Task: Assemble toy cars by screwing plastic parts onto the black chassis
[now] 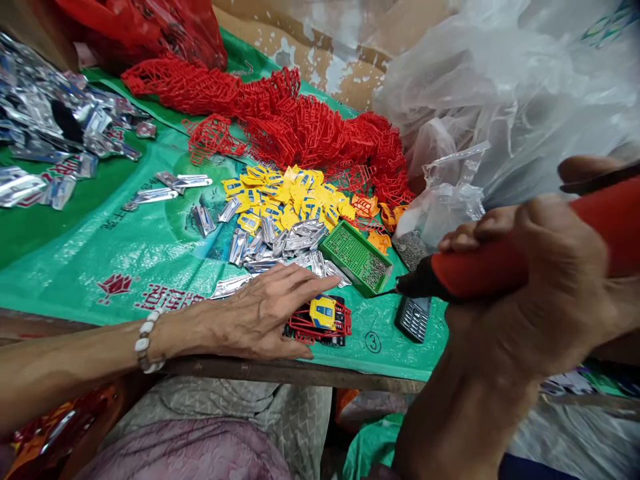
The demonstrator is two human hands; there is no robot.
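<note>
My left hand [265, 313] lies on the green sheet, fingers stretched over a small toy car [320, 320] with a red frame and yellow top, steadying it at the table's near edge. My right hand [540, 287] is wrapped round a red-handled electric screwdriver [480, 270]. Its black tip points left, close to a green tray of small screws [356, 257]. A white bead bracelet [145, 343] sits on my left wrist.
Yellow plastic parts [285, 197] and silver parts [280, 243] lie heaped mid-table, with a long pile of red frames [300, 127] behind. A dark keypad phone [414, 317] lies by the tray. Clear plastic bags [500, 100] fill the right; silver pieces [45, 127] cover the left.
</note>
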